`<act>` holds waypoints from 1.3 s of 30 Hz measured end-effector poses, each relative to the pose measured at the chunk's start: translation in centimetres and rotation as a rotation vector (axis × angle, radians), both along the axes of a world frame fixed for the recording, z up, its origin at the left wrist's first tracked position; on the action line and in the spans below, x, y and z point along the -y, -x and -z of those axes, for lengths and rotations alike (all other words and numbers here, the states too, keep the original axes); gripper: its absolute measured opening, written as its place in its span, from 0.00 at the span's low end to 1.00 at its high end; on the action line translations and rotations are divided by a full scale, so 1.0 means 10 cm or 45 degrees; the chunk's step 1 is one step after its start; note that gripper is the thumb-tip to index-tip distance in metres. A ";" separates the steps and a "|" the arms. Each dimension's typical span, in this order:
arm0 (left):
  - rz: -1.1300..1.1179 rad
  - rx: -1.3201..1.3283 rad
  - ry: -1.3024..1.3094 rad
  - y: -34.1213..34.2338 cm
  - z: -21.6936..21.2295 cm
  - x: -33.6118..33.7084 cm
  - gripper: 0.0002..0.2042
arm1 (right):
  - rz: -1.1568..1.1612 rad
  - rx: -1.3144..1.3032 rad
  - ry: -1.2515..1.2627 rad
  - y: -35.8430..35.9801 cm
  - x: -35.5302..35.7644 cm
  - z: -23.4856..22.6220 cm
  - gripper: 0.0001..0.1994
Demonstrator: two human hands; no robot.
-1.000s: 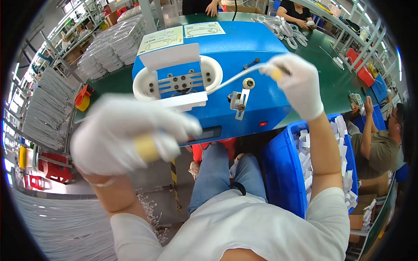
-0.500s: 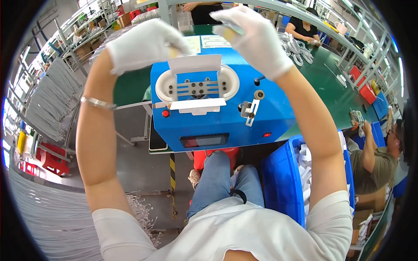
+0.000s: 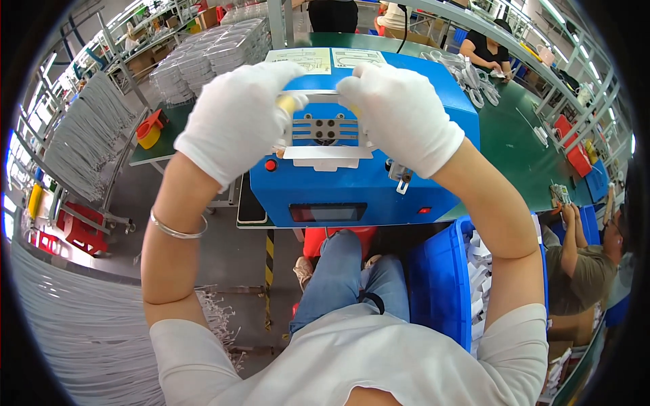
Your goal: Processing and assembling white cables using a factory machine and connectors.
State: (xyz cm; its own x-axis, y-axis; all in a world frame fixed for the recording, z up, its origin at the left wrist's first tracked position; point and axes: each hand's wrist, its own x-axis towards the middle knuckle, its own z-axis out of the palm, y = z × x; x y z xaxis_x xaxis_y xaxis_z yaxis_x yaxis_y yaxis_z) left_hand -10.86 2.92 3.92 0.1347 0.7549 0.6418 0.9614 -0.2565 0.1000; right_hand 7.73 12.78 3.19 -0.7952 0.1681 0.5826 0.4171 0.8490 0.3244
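Observation:
A blue bench machine (image 3: 393, 203) stands before me, with a slotted metal holder (image 3: 325, 128) bolted on top. A folded white paper sleeve lies across the holder; its near flap (image 3: 328, 155) hangs toward me and its far edge (image 3: 319, 96) shows as a thin strip. My left hand (image 3: 230, 122), in a white glove with a yellow thumb cover, closes on the far flap's left end. My right hand (image 3: 406, 118), gloved too, pinches its right end. Both hands cover the white cable coil around the holder.
A blue bin (image 3: 437, 284) of white paper pieces stands at my right. White cable coils (image 3: 470, 81) lie on the green table (image 3: 511, 135). Clear plastic trays (image 3: 213, 54) are stacked at the far left, near a yellow tape roll (image 3: 147, 135). Co-workers sit at right.
Both hands have come down and toward each other from above the machine onto the sleeve's far flap. That flap stood upright before and now shows only as a narrow edge.

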 end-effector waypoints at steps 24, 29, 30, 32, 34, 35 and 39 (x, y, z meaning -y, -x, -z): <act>0.154 0.221 0.108 0.09 0.23 -0.23 0.13 | -0.487 -0.324 0.829 0.09 -0.14 -0.02 0.08; 0.119 0.259 0.088 0.09 0.25 -0.22 0.15 | -0.488 -0.278 0.687 0.11 -0.12 -0.07 0.08; 0.165 0.256 0.037 0.10 0.26 -0.23 0.12 | -0.497 -0.260 0.571 0.11 -0.13 -0.07 0.08; 0.208 0.258 -0.012 0.10 0.27 -0.23 0.09 | -0.457 -0.191 0.325 0.10 -0.09 -0.07 0.08; 0.215 0.280 0.018 0.09 0.25 -0.21 0.08 | -0.416 -0.122 0.077 0.09 0.00 -0.09 0.07; 0.214 0.282 0.019 0.09 0.25 -0.20 0.08 | -0.351 -0.040 -0.009 0.09 0.07 -0.11 0.07; 0.137 0.306 0.026 0.05 0.24 -0.18 0.09 | -0.404 -0.127 0.191 0.11 -0.05 -0.14 0.03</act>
